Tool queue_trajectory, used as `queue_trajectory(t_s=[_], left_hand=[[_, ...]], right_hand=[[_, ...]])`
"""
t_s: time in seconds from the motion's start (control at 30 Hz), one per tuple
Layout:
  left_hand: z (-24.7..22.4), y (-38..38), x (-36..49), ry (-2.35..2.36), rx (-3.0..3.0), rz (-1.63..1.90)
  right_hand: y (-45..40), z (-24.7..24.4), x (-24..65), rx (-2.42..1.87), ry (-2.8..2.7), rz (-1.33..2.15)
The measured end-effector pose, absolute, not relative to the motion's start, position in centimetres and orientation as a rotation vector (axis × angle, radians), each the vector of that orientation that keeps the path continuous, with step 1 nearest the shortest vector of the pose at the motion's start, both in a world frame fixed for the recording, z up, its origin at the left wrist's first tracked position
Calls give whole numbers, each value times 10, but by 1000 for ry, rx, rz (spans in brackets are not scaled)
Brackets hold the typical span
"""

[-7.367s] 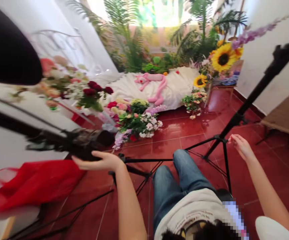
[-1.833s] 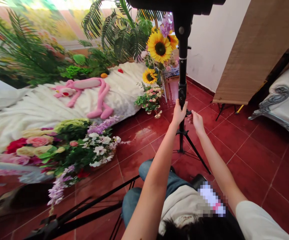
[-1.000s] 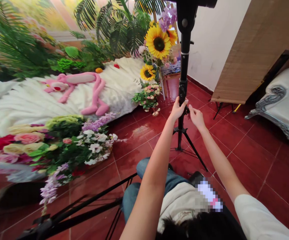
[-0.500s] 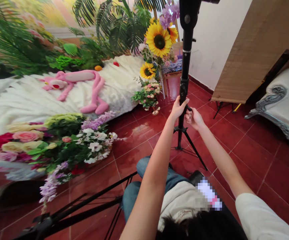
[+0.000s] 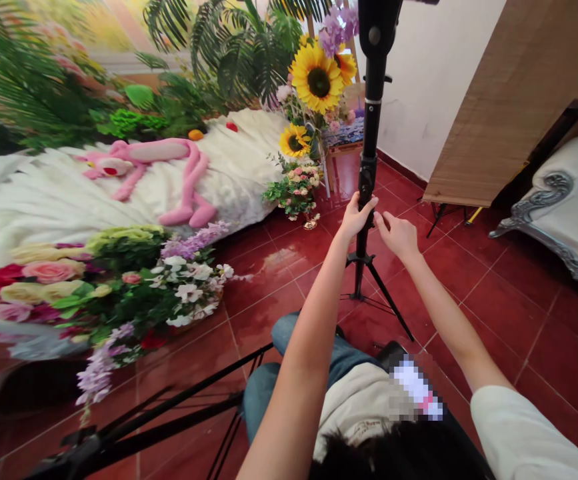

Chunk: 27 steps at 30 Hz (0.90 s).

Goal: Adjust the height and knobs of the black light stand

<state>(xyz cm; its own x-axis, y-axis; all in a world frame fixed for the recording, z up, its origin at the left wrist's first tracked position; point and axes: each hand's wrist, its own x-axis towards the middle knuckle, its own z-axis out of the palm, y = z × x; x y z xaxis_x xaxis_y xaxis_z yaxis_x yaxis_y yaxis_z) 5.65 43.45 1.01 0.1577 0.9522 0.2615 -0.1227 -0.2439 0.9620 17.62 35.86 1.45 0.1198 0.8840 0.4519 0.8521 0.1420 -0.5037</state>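
A black tripod stand (image 5: 371, 133) stands upright right of centre, its legs spread on the floor. My left hand (image 5: 357, 215) is wrapped round its column, just below a collar. On the column's right side, level with a small knob that the fingers mostly cover, is my right hand (image 5: 397, 233). Its thumb and forefinger are pressed together there, with the back of the hand turned up. The stand's top runs out of view at the upper edge.
Left are a pink plush toy (image 5: 161, 152) on a white fur cover (image 5: 249, 153) and flowers (image 5: 189, 290). Sunflowers (image 5: 319, 80) stand behind the stand. Another black tripod (image 5: 179, 400) crosses the lower left. A white sofa (image 5: 576, 187) is at right, red tiles (image 5: 499, 333) below.
My right hand has turned at the knob, its back now facing up and its fingers covering the knob that showed before. My left hand keeps its place on the column.
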Motion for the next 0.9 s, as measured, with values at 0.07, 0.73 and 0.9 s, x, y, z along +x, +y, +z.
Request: queue_trajectory(t_s=[0.07,0.73,0.9], left_hand=[[10,434,57,865,1393,1313],[-1,419,28,934,1546,1263],[-21,370,-76,1135,1542,1171]], right_hand=[[362,12,177,-1691,-1699,19],[381,4,168,-1853,-1624,88],[378,-5,168,-1674,-1577,266]])
